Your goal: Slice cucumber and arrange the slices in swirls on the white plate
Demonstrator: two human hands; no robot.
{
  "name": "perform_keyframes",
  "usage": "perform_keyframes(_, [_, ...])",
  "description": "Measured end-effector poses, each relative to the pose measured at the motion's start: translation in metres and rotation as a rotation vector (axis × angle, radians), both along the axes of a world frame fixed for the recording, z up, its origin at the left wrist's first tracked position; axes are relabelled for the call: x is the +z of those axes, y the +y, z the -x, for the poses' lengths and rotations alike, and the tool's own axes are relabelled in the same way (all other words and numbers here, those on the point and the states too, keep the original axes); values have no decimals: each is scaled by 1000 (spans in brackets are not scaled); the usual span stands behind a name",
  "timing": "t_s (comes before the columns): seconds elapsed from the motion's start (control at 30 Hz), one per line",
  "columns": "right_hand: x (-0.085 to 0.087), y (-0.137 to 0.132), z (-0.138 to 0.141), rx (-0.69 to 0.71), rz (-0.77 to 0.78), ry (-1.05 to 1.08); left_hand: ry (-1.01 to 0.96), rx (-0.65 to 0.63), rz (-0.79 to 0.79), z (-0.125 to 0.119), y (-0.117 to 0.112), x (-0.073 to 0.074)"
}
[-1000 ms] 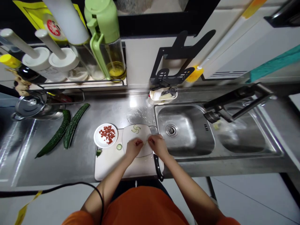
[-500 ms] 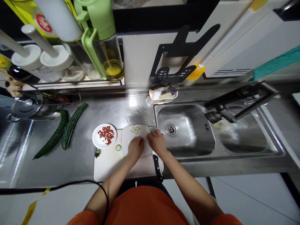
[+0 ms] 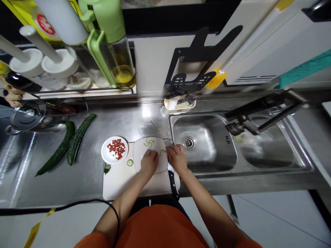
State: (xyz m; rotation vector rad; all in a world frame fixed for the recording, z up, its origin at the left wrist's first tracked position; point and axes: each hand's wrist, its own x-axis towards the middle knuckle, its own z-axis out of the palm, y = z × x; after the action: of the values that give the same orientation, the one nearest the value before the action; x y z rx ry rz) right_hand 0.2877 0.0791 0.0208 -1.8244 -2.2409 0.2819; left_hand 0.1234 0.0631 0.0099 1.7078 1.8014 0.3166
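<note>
A white square plate (image 3: 139,146) rests on a pale cutting board (image 3: 113,186). Thin curved cucumber slices (image 3: 148,142) form a small cluster near its far edge, and another cucumber slice (image 3: 162,152) lies toward its right side. My left hand (image 3: 150,162) is over the plate, fingers pinched together; whatever is between them is hidden. At the plate's right rim my right hand (image 3: 177,158) has its fingers curled and bunched, with their grip unclear. A knife with a black handle (image 3: 173,184) lies by the board's right edge, its blade partly under my right hand.
A round white plate (image 3: 103,151) of diced red pieces stands at the board's left. Nearby lie a cucumber round (image 3: 130,162) and a cucumber end (image 3: 107,169). Two whole cucumbers (image 3: 79,141) are farther left. The steel sink (image 3: 207,148) and black faucet (image 3: 258,110) are right.
My right hand has moved right, from over the plate to its rim, uncovering the cucumber slice on that side. My left hand stays in nearly the same place.
</note>
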Motion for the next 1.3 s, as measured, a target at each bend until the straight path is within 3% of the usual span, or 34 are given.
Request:
perform_keyframes(0.1, [0, -15, -1, -26, 23, -31, 6, -17, 7, 0, 0, 1])
perform_keyframes(0.27, [-4, -39, 15, 53, 161, -160, 14, -42, -15, 1, 0, 3])
perform_keyframes(0.5, [1, -38, 32, 15, 343, -276, 15, -73, -40, 2, -1, 0])
perform_keyframes(0.9, [2, -40, 32, -4, 343, -287, 0, -89, -73, 2, -1, -6])
perform_keyframes(1.3, [5, -40, 33, -20, 359, -298, 2, -97, -47, 1, 1, -2])
